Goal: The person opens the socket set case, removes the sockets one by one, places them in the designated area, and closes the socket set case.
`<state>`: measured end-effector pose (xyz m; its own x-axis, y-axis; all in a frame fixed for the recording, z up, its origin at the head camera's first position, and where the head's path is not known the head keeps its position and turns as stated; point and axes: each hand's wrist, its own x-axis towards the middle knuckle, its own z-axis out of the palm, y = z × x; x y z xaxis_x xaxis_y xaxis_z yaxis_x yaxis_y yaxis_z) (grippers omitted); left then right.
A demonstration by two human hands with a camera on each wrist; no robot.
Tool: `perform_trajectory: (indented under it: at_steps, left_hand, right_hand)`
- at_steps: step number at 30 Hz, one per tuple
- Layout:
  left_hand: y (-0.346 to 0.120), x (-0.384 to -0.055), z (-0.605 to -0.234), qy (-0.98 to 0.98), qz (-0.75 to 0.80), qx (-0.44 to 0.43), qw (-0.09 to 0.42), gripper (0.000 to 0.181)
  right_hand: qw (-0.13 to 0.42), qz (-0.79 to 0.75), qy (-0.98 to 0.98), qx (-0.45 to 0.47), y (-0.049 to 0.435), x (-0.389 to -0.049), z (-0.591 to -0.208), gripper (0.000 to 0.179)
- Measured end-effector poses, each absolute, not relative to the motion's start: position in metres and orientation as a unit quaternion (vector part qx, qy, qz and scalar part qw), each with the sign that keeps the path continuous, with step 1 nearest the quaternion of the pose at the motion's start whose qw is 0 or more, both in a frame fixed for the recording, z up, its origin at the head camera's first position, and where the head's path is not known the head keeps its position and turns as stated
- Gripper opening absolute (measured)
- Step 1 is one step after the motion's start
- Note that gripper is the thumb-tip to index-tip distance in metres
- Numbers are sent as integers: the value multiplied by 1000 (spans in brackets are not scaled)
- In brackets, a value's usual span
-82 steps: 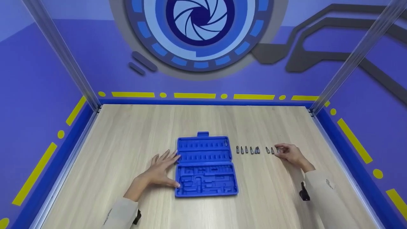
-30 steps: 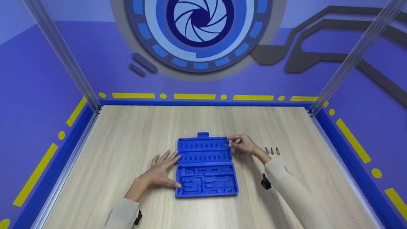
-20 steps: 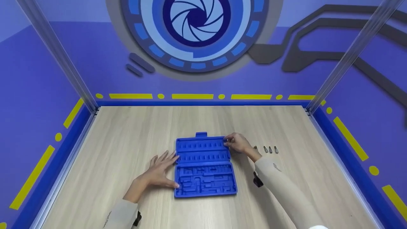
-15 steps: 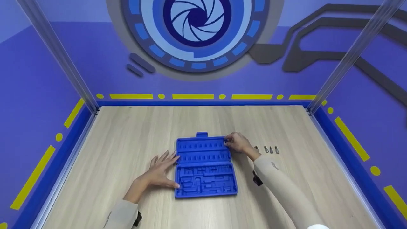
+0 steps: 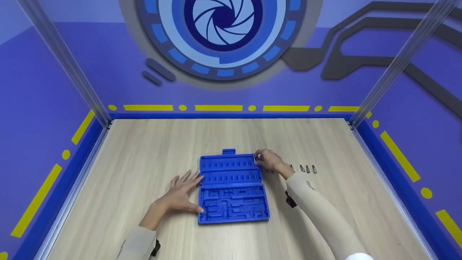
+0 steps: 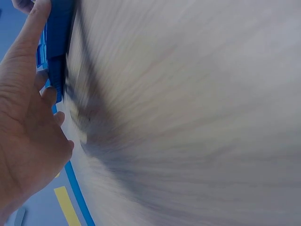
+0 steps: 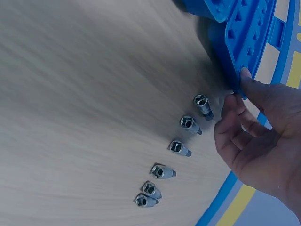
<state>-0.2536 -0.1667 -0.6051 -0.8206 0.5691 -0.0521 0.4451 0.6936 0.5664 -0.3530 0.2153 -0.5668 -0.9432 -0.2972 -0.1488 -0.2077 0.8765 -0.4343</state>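
An open blue plastic socket case [image 5: 231, 183] with moulded slots lies on the wooden table, its lid half away from me. My left hand [image 5: 179, 195] rests on its left side, fingers spread and fairly straight, thumb at the lower tray. At the upper right corner, my right hand [image 5: 270, 159] pinches a small metal bit socket [image 5: 255, 159], mostly hidden by the fingers. In the right wrist view, the right hand's [image 7: 261, 136] thumb and fingertips meet at the case's end. Several bit sockets [image 7: 178, 148] lie in a line beside the hand.
Farther right on the table, three more bit sockets [image 5: 308, 169] lie side by side. Blue walls [image 5: 223, 94] with yellow markings enclose the table's back and sides. Metal posts [image 5: 86, 83] stand at the rear corners.
My right hand has come left from the far-right bit sockets to the case's upper right corner, leaving three there, and stays with small finger movements. The left hand has not moved.
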Motion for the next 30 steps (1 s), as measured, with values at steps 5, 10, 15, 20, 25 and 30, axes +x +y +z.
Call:
perform_trajectory:
  at_steps: [5, 10, 15, 20, 25, 30]
  left_hand:
    - [-166, -253, -605, 912, 278, 279, 112, 123]
    - [-165, -251, -606, 911, 278, 283, 112, 123]
    - [-165, -251, -606, 913, 274, 281, 112, 123]
    - [-164, -253, -605, 915, 267, 282, 111, 124]
    - [-166, -255, -603, 917, 266, 274, 112, 124]
    - [-166, -254, -604, 917, 265, 274, 115, 124]
  right_hand:
    - [108, -240, 958, -115, 216, -352, -569, 30]
    - [92, -260, 955, -112, 217, -349, -571, 27]
    - [50, -279, 949, -141, 218, -346, -576, 19]
    - [-9, -274, 946, -173, 220, -342, -582, 8]
    - [-28, -295, 934, -200, 222, -344, -585, 7]
    - [-11, -317, 927, -201, 226, -341, -587, 6]
